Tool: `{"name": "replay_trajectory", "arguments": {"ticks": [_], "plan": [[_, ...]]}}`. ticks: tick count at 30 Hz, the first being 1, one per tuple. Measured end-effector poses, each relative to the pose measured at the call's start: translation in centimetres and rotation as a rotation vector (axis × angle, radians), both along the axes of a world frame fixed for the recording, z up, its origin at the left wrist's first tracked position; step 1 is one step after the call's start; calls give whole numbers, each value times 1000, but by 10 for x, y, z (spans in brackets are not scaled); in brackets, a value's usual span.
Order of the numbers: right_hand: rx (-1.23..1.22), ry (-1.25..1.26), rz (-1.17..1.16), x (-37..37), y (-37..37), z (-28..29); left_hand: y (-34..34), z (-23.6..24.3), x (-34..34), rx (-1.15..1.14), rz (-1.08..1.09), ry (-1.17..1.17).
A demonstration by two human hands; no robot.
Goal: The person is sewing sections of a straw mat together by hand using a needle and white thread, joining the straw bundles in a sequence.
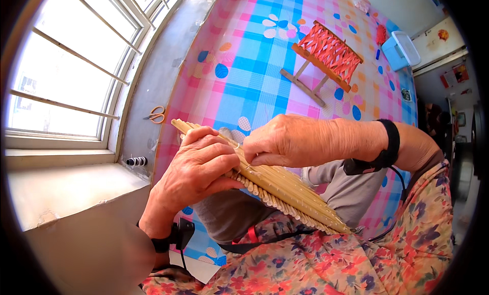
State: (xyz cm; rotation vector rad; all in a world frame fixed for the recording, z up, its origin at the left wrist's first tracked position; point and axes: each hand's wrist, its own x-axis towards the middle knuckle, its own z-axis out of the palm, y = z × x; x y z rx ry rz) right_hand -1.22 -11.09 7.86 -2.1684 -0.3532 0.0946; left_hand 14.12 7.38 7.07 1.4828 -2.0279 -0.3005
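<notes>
A checked, flowered sheet [249,91] spreads beside a barred window [66,65]. Left fingers [216,152] grip a stalk mat [285,185]; right fingers [254,146] bunch closed, contents hidden.

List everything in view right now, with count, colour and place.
Long bundle of stitched stalks: 1, straw-yellow, above the lap
Wooden frame wound with strips: 1, brown and red, upper right of centre
Metal scissors: 1, orange handles, grey ledge
Small ridged cylinder: 1, black and white, ledge below scissors
Plastic box: 1, light blue, upper right
Checked flower-print sheet: 1, pink and blue, beneath the frame
Barred window: 1, pale frame, left
Far-right items: dim, uncountable
Wrist straps: 2, black, one per wrist
Trousers: 1 pair, grey, below bundle
Floral garment: 1, multicoloured, bottom
Left hand: 1, bare, gripping bundle
Right hand: 1, bare, fingers curled at bundle
</notes>
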Motion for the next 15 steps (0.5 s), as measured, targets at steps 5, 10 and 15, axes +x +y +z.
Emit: {"name": "replay_trajectory", "arguments": {"ticks": [5, 10, 15], "plan": [[-51, -52, 96, 3, -8, -2, -3, 3, 0, 46, 9, 5], [-45, -160, 181, 1, -21, -3, -10, 3, -2, 49, -2, -11], [-85, -87, -78, -34, -78, 20, 12, 6, 6, 86, 54, -35]]}}
